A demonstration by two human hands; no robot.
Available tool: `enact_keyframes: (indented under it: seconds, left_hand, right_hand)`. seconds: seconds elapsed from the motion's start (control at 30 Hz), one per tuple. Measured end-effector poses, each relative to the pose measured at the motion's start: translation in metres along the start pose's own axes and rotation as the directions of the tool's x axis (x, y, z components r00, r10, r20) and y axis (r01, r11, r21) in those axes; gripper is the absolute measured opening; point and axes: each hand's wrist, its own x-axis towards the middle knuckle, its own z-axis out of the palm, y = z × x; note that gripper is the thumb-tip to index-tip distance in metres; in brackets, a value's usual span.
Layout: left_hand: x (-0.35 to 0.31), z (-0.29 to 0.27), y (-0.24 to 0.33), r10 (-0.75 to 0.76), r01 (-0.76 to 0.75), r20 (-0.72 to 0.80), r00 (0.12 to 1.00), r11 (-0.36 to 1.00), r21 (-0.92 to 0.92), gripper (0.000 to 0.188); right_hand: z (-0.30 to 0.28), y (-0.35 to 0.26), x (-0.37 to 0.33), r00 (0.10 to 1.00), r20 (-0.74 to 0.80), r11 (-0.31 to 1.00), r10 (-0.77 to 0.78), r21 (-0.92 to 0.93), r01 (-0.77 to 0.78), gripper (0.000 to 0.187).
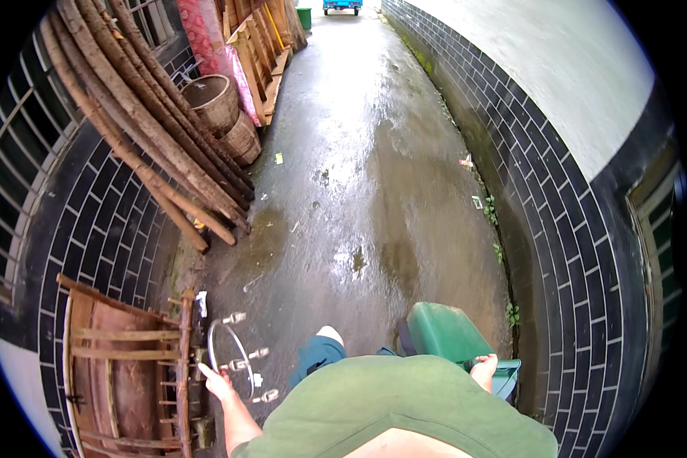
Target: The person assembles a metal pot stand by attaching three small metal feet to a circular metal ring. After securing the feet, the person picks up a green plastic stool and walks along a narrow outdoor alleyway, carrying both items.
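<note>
My right hand (483, 372) is closed on the handle at the near end of a green plastic bin (450, 330). The bin sits tilted at my right side, with a dark part, perhaps a wheel, at its left. My left hand (219, 384) hangs low at my left, with at least one finger stretched out and nothing visible in it. Just beyond it lies a shiny metal ring (210, 343) with several small metal fittings that look like casters. Whether the fingers touch the ring cannot be made out.
A wooden rack (122, 354) stands against the left brick wall. Ahead of it lean long wooden poles (141, 126), a round tub (211, 101) and wooden boards (253, 57). The wet lane (343, 206) runs to a blue vehicle (342, 6). A brick wall (542, 168) borders the right.
</note>
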Motion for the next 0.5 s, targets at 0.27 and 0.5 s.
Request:
enact_keyframes:
  seconds: [0.27,0.5]
  left_hand:
    - [0.098,0.220,0.041,0.024,-0.046,0.052,0.998,0.874,0.484,0.083]
    - [0.128,0.465,0.189,0.032,-0.081,0.175,0.984,0.956,0.283,0.069]
  right_hand:
    - [0.220,0.066,-0.011,0.998,0.058,0.989,-0.018,-0.148,0.026,0.015]
    - [0.434,0.093,-0.007,0.999,0.042,0.999,-0.030,0.028,0.029,0.026]
